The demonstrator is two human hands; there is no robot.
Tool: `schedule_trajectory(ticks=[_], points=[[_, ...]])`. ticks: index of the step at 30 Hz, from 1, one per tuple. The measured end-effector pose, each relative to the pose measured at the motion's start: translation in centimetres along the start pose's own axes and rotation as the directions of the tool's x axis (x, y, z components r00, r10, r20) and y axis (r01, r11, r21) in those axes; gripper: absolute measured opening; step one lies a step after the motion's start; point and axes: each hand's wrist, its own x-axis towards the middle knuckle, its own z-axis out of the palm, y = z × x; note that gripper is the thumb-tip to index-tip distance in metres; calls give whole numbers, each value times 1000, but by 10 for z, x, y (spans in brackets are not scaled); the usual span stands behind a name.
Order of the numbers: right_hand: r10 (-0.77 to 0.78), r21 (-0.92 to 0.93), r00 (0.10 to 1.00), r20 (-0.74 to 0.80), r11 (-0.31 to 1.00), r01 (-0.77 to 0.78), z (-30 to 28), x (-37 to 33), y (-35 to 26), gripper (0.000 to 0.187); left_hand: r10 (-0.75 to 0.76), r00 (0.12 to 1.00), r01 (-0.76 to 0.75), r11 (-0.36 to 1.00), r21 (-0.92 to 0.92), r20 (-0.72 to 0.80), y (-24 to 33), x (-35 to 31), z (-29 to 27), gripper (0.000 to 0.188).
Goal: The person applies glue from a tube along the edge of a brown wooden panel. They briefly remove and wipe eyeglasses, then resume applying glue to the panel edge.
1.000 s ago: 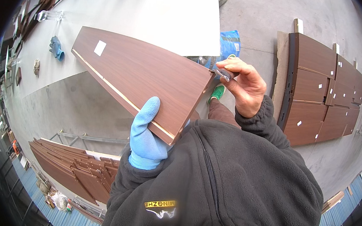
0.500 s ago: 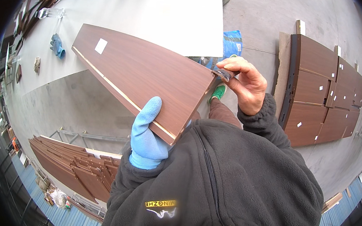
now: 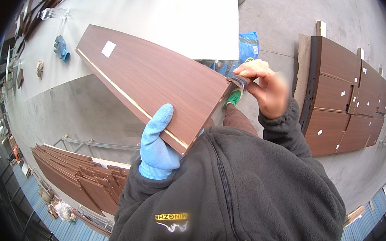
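Observation:
A long brown wood-grain panel (image 3: pixel 159 80) with a white label and a pale groove along one side slants across the view. In its light-blue glove, my left hand (image 3: pixel 156 149) grips the near corner, thumb on top and the other fingers out of sight underneath. The panel's far end lies over the white tabletop (image 3: pixel 197 28). My bare right hand (image 3: pixel 268 88) pinches a small dark tool (image 3: pixel 238 81) with a shiny head at the panel's right end corner. Its exact kind I cannot make out.
A blue glove (image 3: pixel 61 49) and a coil of string (image 3: pixel 39 68) lie on the table. Brown panels (image 3: pixel 335 92) are laid out on the right, and more are stacked (image 3: pixel 81 175) at lower left. A blue bag (image 3: pixel 248 46) stands by the table's edge.
My right hand has shifted slightly to the right, the tool staying at the panel's corner. My left hand and the panel have hardly moved.

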Motion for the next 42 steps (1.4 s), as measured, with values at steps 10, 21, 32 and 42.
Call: schedule_trajectory(ticks=[10,21,32,42], points=[[-88,-618,995,-45,785,41,-21,-3,-11,32,1,997,5,997,-80,71,7,2,-3,59],[-434,-910,896,99,324,258,-10,15,-68,50,-27,988,37,997,-61,153,0,10,-2,62],[-396,-922,901,174,255,290,-7,15,-76,49,-34,994,34,999,1,103,-1,7,1,69],[641,11,755,-136,763,-646,-25,9,-87,46,-39,994,39,999,2,107,-9,16,-2,65]])
